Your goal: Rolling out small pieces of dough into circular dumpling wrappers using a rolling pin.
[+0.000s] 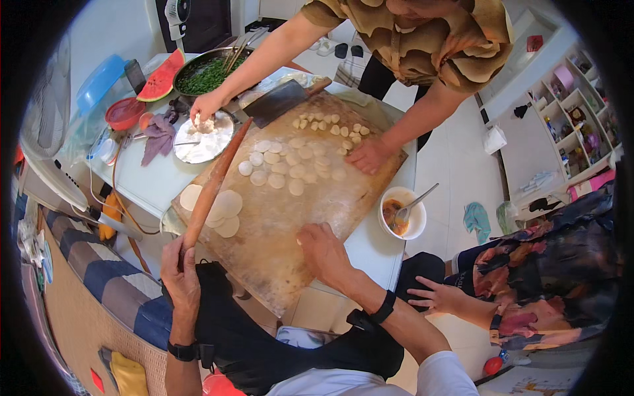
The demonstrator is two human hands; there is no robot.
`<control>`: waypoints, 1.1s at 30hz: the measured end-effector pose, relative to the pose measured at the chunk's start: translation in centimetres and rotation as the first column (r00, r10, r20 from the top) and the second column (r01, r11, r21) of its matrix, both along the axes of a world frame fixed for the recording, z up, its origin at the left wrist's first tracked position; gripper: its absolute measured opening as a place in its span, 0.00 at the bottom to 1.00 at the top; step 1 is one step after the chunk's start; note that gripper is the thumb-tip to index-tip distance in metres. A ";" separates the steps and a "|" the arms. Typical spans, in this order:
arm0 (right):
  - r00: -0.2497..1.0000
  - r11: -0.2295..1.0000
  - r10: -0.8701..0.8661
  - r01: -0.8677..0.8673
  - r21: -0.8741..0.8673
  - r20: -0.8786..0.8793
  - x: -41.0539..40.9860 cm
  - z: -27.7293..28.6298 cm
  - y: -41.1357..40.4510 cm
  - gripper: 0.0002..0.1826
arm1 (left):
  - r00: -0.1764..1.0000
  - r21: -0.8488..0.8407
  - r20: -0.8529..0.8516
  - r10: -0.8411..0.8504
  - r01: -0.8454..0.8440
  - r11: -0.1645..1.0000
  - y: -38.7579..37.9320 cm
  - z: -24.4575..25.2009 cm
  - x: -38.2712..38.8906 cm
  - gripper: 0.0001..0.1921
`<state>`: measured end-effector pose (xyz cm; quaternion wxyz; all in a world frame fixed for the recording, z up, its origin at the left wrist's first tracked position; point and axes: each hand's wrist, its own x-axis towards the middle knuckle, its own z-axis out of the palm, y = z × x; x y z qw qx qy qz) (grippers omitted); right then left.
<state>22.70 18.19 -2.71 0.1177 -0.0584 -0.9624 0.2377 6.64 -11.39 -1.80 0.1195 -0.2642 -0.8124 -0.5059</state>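
Observation:
My left hand [181, 274] grips the lower end of a long tapered wooden rolling pin [210, 185], which slants up over the left edge of a floured wooden board [270, 242]. On the board's near right part rests my right hand [324, 252], its fingers curled down; whether anything is under them cannot be seen. Thin rolled dough wrappers [228, 204] lie overlapping beside the pin. Small flattened dough discs [296, 172] are grouped mid-board, with uncut-looking round dough lumps [335, 129] farther back. A broad dark cleaver [275, 103] lies at the far edge.
Across the table, a person's hand [369, 156] presses on the board; the other [208, 105] holds dough over a flour bowl [218, 143]. Chopped greens fill a large bowl [210, 74] near watermelon [162, 76]. A white bowl with a spoon [417, 222] stands right, near another person's hand [428, 294].

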 end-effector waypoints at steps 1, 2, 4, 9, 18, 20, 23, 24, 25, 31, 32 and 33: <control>1.000 1.000 0.013 -0.013 -0.012 0.011 0.4 0.1 -0.2 0.18 | 1.000 0.007 0.018 0.002 -0.002 1.000 0.0 0.0 0.0 0.13; 1.000 1.000 0.009 -0.009 -0.013 0.010 0.8 0.1 -0.2 0.18 | 0.999 0.014 0.036 0.004 -0.004 1.000 0.0 0.0 0.0 0.13; 0.997 0.997 0.074 -0.074 -0.004 0.011 1.4 0.3 -0.3 0.20 | 1.000 0.010 0.023 -0.004 0.003 1.000 0.1 0.2 0.1 0.13; 0.996 0.996 0.088 -0.088 -0.007 0.031 0.9 0.9 -0.4 0.29 | 1.000 -0.061 -0.013 -0.004 0.003 0.998 0.5 1.7 0.6 0.13; 0.984 0.986 -0.075 0.049 0.157 0.159 -5.1 -1.8 -2.4 0.51 | 1.000 -0.007 0.014 -0.028 0.028 1.000 2.1 2.0 1.5 0.13; 0.984 0.987 -0.053 0.026 0.159 0.171 -5.1 -2.0 -2.6 0.52 | 0.999 -0.009 0.042 -0.023 0.023 1.000 2.2 2.0 1.5 0.13; 0.987 0.989 -0.044 0.021 0.148 0.154 -5.2 -1.6 -2.5 0.53 | 0.998 -0.008 0.063 -0.013 0.014 1.000 3.0 2.0 1.3 0.14; 0.983 0.992 -0.040 0.017 0.126 0.180 -5.4 -1.2 -2.5 0.53 | 0.998 -0.008 0.058 -0.009 0.009 1.000 3.3 2.2 1.2 0.14; 0.978 0.994 -0.034 0.012 0.104 0.204 -5.5 -0.8 -2.6 0.53 | 0.998 -0.008 0.056 -0.006 0.007 1.000 3.6 2.6 1.4 0.14; 0.987 0.997 -0.072 0.073 0.000 0.144 -6.1 -1.2 -1.7 0.44 | 0.996 -0.006 0.058 -0.074 0.074 0.997 6.0 3.6 2.1 0.15; 0.987 0.997 -0.072 0.073 -0.003 0.147 -5.5 -1.5 -0.8 0.44 | 0.995 -0.009 0.061 -0.074 0.075 0.997 6.3 3.7 2.4 0.15; 0.989 0.974 -0.135 0.121 -0.189 -0.064 -4.6 -2.2 0.3 0.38 | 0.996 -0.021 0.063 -0.066 0.068 0.997 6.2 4.0 2.8 0.15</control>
